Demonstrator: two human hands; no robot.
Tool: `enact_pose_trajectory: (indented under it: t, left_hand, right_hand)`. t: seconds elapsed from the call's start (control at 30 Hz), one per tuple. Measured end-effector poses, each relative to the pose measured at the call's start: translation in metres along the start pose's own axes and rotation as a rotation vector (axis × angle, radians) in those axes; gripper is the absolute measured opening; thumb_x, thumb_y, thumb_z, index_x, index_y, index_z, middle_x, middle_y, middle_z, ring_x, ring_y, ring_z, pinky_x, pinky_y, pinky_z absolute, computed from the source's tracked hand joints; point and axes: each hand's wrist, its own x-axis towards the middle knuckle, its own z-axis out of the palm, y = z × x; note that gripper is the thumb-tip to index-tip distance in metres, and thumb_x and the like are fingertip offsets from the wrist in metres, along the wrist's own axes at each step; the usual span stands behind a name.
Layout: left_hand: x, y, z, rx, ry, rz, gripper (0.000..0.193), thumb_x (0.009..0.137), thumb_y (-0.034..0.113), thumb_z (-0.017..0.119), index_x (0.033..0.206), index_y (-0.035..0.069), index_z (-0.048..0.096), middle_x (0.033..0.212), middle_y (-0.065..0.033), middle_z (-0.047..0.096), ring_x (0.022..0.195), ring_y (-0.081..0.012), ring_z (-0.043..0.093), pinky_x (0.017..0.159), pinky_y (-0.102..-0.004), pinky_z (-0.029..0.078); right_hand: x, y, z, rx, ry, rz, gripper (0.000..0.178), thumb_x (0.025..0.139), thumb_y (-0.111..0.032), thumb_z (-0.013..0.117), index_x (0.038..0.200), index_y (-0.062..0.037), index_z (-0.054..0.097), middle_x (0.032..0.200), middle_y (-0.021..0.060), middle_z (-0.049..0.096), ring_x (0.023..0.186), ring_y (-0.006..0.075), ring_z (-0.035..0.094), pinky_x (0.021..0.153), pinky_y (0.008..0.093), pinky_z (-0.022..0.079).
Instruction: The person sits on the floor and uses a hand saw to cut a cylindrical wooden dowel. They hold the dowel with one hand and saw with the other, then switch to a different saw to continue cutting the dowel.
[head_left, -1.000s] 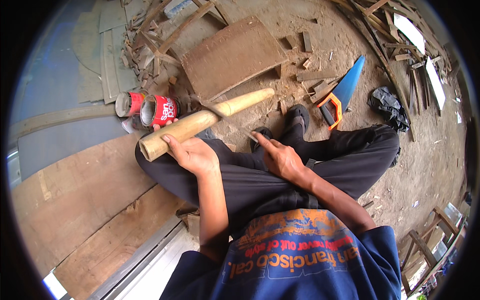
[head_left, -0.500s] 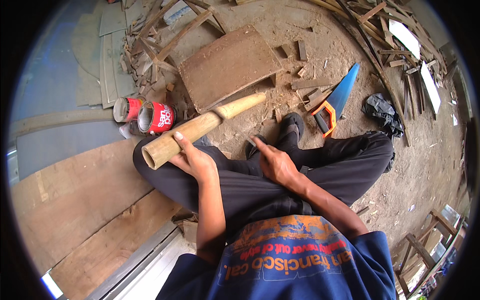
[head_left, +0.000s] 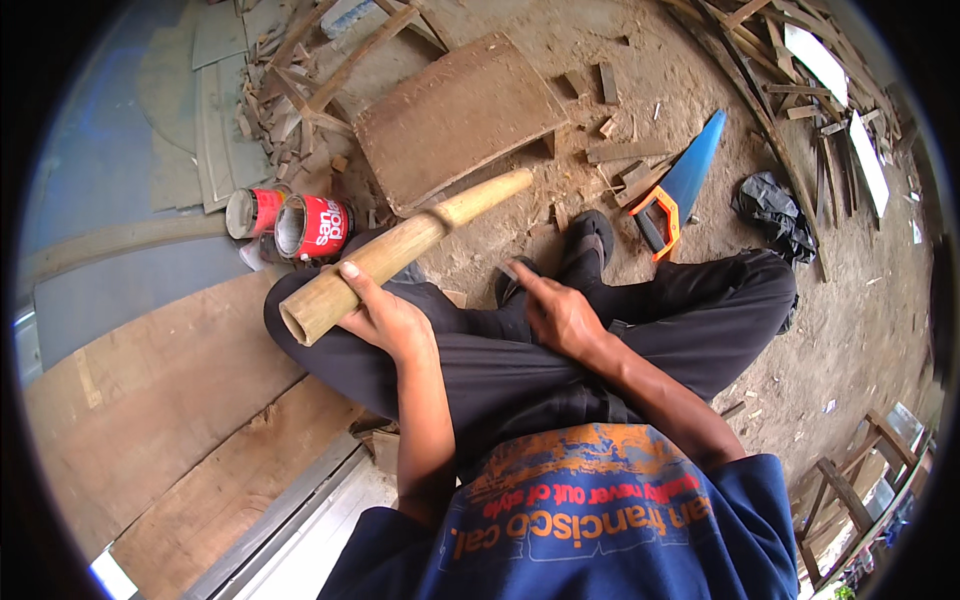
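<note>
My left hand [head_left: 392, 325] is closed around a length of yellowish bamboo [head_left: 390, 258], thumb on top and fingers beneath. Slanting over my left thigh, the bamboo has a hollow end near me, a node with a notch partway along, and a narrower far part. Over my lap, to the right of the bamboo and apart from it, my right hand [head_left: 566, 318] is closed with the index finger stretched forward. A thin greyish sliver shows by that fingertip; most of whatever it holds is hidden.
A blue-bladed handsaw [head_left: 684, 185] with an orange and black handle lies ahead to the right. A low wooden board stand [head_left: 458, 118] is straight ahead. Two red cans [head_left: 318, 228] stand at left, near wooden planks [head_left: 150, 390]. A crumpled black plastic bag [head_left: 775, 215] and wood scraps lie about.
The bamboo's far end has tilted or shifted slightly, still in my left hand. My right hand has moved a little. The whole view has shifted slightly.
</note>
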Motion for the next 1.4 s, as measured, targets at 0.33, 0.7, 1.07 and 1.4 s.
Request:
enact_pose_trajectory:
  t: [0.33,0.7,1.07,1.4]
  left_hand:
    - [0.001,0.003,0.004,0.033,0.035,0.001,0.056,0.097,0.025,0.067,0.134,-0.008,0.041,0.137,-0.0179,0.05,0.121,-0.0213,0.054,0.108,-0.0373,0.04]
    - [0.004,0.005,0.005,0.004,0.057,-0.035,0.055,0.097,0.021,0.068,0.136,-0.007,0.041,0.135,-0.0176,0.051,0.12,-0.0208,0.053,0.108,-0.0383,0.04]
    - [0.003,0.002,0.001,0.032,-0.052,0.032,0.043,0.096,0.016,0.068,0.126,-0.007,0.048,0.128,-0.0177,0.056,0.114,-0.0207,0.058,0.101,-0.037,0.045]
    - [0.005,0.003,0.002,0.052,-0.016,-0.028,0.048,0.095,0.02,0.071,0.127,-0.006,0.046,0.129,-0.017,0.056,0.112,-0.0209,0.059,0.1,-0.0373,0.046]
  right_hand:
    - [-0.006,-0.015,0.0,-0.033,-0.04,-0.06,0.071,0.082,-0.001,0.058,0.149,-0.013,0.04,0.097,0.0237,0.064,0.083,0.043,0.065,0.074,0.0513,0.052]
    - [0.001,0.006,0.001,0.009,-0.015,0.145,0.076,0.082,0.002,0.061,0.152,-0.018,0.038,0.098,0.0238,0.065,0.083,0.0451,0.064,0.074,0.0493,0.054]
    - [-0.005,-0.027,-0.008,-0.052,-0.081,-0.044,0.067,0.084,0.0,0.059,0.148,-0.0076,0.04,0.093,0.0263,0.065,0.08,0.0451,0.065,0.071,0.0498,0.053]
    - [-0.004,-0.008,-0.003,-0.028,-0.051,0.013,0.069,0.083,-0.005,0.06,0.149,-0.0148,0.041,0.098,0.0231,0.065,0.082,0.0446,0.065,0.072,0.0511,0.054]
